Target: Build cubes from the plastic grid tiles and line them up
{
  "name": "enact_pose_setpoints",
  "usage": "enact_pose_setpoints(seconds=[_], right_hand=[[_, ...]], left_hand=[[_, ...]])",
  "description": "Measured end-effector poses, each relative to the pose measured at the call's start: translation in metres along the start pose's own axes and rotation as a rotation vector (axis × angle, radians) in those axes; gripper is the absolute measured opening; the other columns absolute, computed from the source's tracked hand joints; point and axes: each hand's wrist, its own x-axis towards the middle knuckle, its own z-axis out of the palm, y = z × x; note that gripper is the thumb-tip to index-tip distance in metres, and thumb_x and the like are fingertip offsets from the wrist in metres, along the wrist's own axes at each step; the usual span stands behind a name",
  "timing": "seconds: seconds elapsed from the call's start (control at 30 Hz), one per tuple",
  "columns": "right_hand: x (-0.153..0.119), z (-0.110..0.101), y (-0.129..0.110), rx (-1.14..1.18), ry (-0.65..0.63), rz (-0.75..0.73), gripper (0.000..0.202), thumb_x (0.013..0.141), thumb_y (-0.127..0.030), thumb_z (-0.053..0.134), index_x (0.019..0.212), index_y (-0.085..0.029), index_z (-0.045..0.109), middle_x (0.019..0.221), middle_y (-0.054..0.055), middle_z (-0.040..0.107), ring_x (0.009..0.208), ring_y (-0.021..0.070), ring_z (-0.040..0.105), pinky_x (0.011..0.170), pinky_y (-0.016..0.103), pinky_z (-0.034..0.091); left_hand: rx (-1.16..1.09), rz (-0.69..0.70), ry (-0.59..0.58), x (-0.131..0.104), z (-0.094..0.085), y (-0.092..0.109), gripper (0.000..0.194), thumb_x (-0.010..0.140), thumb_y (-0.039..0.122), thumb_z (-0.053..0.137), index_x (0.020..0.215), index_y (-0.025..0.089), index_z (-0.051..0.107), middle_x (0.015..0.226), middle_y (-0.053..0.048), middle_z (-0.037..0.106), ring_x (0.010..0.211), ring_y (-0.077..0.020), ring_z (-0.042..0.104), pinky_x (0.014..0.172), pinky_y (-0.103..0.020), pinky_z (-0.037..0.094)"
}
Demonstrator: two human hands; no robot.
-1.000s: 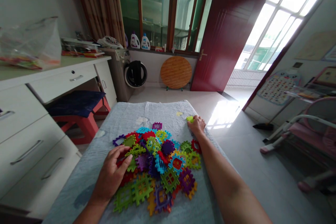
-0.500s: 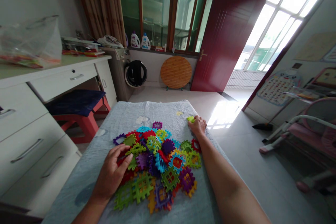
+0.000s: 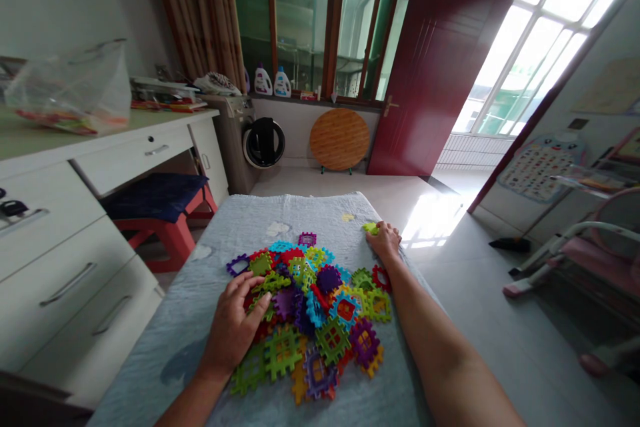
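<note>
A heap of interlocking plastic building pieces with notched edges, in green, purple, red, blue and orange, lies on the cloth-covered table. My left hand rests at the left side of this heap, fingers spread and touching the pieces nearest them. Beyond the heap, near the right edge of the table, my right hand is closed over a yellow-green building piece. Part of that piece is hidden under the fingers. A single magenta piece lies at the heap's far edge.
The table bears a light blue patterned cloth. To the left are a white desk and a red stool with a dark cushion. A washing machine and a round wooden tabletop stand ahead; a pink chair is at right.
The whole view has shifted slightly, so everything appears a little further right. Both hands keep nearly the same places beside the heap and on the yellow-green piece.
</note>
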Motion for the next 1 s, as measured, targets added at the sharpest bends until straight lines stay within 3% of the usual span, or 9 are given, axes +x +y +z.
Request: enact_pose_setpoints(seconds=[0.47,0.8,1.0], right_hand=[[0.011,0.005,-0.002,0.019,0.002,-0.024,0.039,0.075,-0.04,0.057,0.109,-0.02,0.058,0.104,0.009,0.06,0.102,0.0253,0.052,0.085,0.035,0.034],[0.005,-0.002,-0.01,-0.039,-0.045,-0.004,0.05,0.072,-0.054,0.058,0.109,-0.021,0.058,0.105,0.011,0.06,0.104,0.0287,0.051,0.087,0.039,0.033],[0.006,-0.009,-0.013,-0.053,-0.03,0.0,0.046,0.072,-0.047,0.059,0.109,-0.02,0.057,0.104,0.01,0.06,0.104,0.0284,0.052,0.087,0.038,0.034]], left_hand=[[0.025,0.008,0.028,-0.006,0.003,0.0,0.037,0.079,0.047,0.053,0.103,0.02,0.06,0.117,-0.009,0.053,0.114,-0.0272,0.049,0.103,-0.047,0.037],[-0.02,-0.01,0.002,-0.003,0.001,-0.005,0.039,0.077,0.05,0.053,0.102,0.021,0.061,0.117,-0.008,0.053,0.115,-0.0281,0.05,0.104,-0.048,0.036],[-0.049,-0.021,-0.01,-0.003,-0.001,-0.006,0.04,0.077,0.051,0.052,0.103,0.021,0.06,0.118,-0.008,0.052,0.117,-0.0277,0.048,0.107,-0.048,0.033]])
